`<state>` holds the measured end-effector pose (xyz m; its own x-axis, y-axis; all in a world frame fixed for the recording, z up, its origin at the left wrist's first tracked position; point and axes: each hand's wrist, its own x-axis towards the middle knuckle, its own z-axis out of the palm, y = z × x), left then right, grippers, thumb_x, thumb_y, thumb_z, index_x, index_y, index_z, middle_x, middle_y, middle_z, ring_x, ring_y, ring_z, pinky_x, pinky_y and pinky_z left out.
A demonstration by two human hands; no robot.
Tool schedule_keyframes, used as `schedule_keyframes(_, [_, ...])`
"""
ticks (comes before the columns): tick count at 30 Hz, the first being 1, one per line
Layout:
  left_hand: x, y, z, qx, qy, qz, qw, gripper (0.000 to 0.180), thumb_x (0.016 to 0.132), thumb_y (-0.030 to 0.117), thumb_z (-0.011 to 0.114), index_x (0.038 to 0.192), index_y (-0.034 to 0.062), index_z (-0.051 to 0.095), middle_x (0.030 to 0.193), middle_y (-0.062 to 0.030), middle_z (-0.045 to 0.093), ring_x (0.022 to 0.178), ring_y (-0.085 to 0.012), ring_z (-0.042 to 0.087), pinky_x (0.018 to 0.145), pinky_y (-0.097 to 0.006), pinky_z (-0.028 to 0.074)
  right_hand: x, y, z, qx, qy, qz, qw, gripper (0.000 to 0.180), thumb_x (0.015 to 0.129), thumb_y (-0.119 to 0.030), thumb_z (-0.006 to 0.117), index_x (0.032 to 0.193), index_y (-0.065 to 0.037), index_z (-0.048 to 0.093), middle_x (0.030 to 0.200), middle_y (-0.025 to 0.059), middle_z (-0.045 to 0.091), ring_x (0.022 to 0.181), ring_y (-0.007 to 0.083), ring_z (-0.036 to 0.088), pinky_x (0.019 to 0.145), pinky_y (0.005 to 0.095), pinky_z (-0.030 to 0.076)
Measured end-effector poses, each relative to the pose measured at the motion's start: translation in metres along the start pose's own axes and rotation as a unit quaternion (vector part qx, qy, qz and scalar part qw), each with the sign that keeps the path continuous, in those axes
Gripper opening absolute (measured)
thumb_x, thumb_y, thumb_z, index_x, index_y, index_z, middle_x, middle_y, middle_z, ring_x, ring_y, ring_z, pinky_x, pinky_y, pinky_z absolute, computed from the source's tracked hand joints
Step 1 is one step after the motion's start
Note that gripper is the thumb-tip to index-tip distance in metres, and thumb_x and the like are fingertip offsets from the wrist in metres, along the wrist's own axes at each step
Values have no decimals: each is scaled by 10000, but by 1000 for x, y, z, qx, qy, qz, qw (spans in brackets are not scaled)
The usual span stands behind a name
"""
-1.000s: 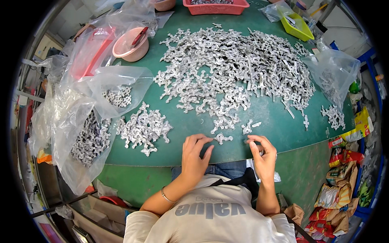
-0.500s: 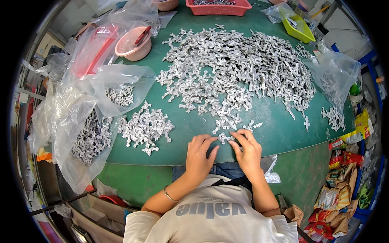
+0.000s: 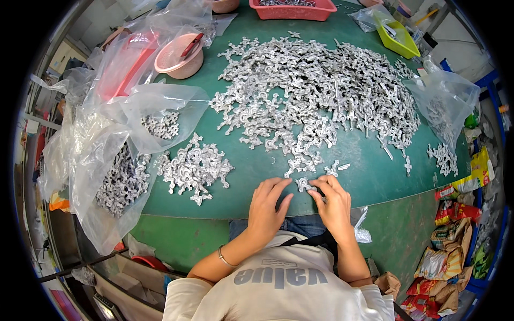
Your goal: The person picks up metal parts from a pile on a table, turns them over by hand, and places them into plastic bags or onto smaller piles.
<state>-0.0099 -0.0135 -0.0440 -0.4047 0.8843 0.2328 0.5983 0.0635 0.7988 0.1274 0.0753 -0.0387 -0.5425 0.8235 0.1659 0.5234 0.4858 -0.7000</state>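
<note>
A small silvery cast-metal piece (image 3: 303,184) with curved arms lies near the table's front edge, between my hands. My right hand (image 3: 333,206) has thumb and forefinger at the piece's right end, pinching it. To the left, my left hand (image 3: 266,206) is open, its thumb and forefinger apart with a small gap to the piece. Just beyond are loose castings at the near tip of a large heap of similar silvery castings (image 3: 316,85). One more casting (image 3: 332,168) and a thin metal sliver (image 3: 344,166) rest past my right fingertips.
On the left are a smaller pile of castings (image 3: 195,168), a clear plastic bag (image 3: 80,176) holding more, and a pink basket (image 3: 182,64). A red tray (image 3: 292,13) and yellow-green tray (image 3: 399,41) stand at the back. Another clear bag (image 3: 450,101) sits at right.
My left fingers have come away from the casting. It has turned a little at my right fingertips. The whole view has shifted slightly.
</note>
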Motion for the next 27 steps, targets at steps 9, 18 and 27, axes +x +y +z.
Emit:
schedule_keyframes(9, [5, 4, 8, 19, -12, 14, 1000, 360, 701, 6, 634, 1051, 29, 552, 994, -135, 527, 884, -295, 521, 773, -341, 420, 1, -2, -2, -42, -12, 4, 999, 160, 719, -120, 657, 859, -50, 622, 838, 69, 572, 625, 285, 576, 547, 341, 443])
schedule_keyframes(18, [7, 17, -4, -330, -72, -90, 937, 305, 773, -42, 577, 1076, -20, 548, 1014, -101, 534, 842, -128, 529, 688, -228, 441, -10, -4, -16, 373, -111, 152, 908, 113, 835, -84, 560, 823, 21, 598, 670, 46, 598, 517, 52, 467, 472, 186, 350])
schedule_keyframes(27, [9, 21, -4, -501, -98, -200, 836, 240, 804, -33, 568, 1044, -34, 566, 876, -37, 527, 810, -84, 540, 703, -195, 454, -16, -11, -20, 506, -128, 210, 827, 151, 870, -108, 515, 823, 22, 575, 642, 56, 585, 440, 28, 392, 395, 167, 290])
